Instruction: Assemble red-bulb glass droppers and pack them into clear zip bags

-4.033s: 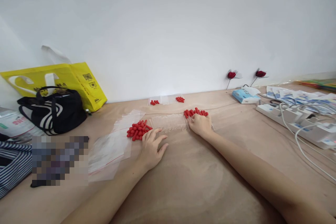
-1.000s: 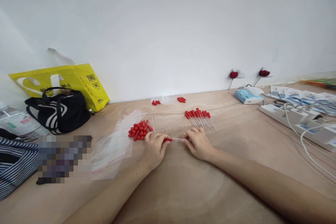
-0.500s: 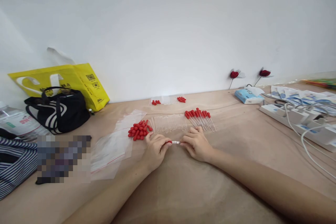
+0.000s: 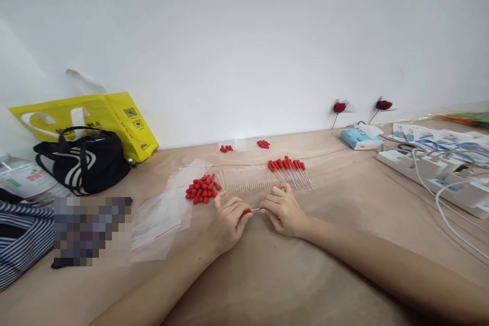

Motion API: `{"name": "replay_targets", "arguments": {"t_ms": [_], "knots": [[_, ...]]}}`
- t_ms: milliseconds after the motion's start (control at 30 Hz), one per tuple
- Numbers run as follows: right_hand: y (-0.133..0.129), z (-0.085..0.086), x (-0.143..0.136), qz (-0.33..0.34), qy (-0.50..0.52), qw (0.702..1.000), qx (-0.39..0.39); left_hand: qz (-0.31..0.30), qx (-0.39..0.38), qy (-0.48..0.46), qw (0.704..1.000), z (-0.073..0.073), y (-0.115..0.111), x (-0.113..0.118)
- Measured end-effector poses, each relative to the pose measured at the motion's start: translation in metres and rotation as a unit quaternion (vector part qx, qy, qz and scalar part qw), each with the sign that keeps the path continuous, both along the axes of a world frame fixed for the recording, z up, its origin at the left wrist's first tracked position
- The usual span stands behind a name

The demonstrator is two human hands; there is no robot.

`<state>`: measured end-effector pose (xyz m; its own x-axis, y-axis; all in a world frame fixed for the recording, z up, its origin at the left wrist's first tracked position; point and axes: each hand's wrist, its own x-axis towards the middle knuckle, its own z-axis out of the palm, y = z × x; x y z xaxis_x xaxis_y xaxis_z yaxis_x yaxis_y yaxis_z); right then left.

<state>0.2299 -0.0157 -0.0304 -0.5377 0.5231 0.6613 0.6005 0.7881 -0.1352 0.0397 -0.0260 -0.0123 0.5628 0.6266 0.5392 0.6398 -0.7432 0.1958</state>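
Observation:
My left hand [image 4: 228,220] is closed, pinching a red rubber dropper bulb [image 4: 247,211] between thumb and fingertips. Facing it, my right hand [image 4: 284,211] grips a clear glass dropper tube [image 4: 255,210], whose end meets the bulb or lies inside it; I cannot tell how deep. A heap of red bulbs [image 4: 201,191] lies just beyond my left hand. Behind both hands, bare glass tubes [image 4: 244,178] are laid side by side in a row. To their right lie several droppers [image 4: 292,170] with red bulbs fitted on the far ends.
Clear zip bags [image 4: 160,219] are spread left of the heap; more bags with red bulbs [image 4: 263,144] lie by the wall. A black bag [image 4: 99,163] and yellow bag [image 4: 133,127] stand left. Right are a tissue pack [image 4: 359,139] and a power strip [image 4: 431,178] with cables.
Both hands have stayed together over the same spot. The glass tube now sits slightly lower and a little tilted, and my fingers have shifted slightly around it and the bulb.

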Motion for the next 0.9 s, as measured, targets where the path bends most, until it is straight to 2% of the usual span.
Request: {"name": "replay_targets", "arguments": {"t_ms": [367,633,700,800,900], "knots": [[0.0,-0.001,-0.004,0.003,-0.017,0.998,-0.057,-0.008,-0.012,0.019,1.0,-0.001,0.002,-0.001],[0.001,0.01,0.004,-0.038,-0.092,0.993,-0.058,0.071,0.001,0.027,0.997,0.001,0.01,-0.007],[0.004,0.01,0.007,-0.071,-0.093,0.99,-0.079,0.112,0.018,0.022,0.993,-0.001,0.013,-0.01],[0.015,0.009,0.012,-0.183,-0.029,0.974,-0.132,0.167,0.013,0.018,0.986,-0.005,0.016,-0.015],[0.031,0.008,0.015,-0.295,0.053,0.938,-0.177,0.169,-0.019,0.028,0.985,-0.006,0.018,-0.018]]}}
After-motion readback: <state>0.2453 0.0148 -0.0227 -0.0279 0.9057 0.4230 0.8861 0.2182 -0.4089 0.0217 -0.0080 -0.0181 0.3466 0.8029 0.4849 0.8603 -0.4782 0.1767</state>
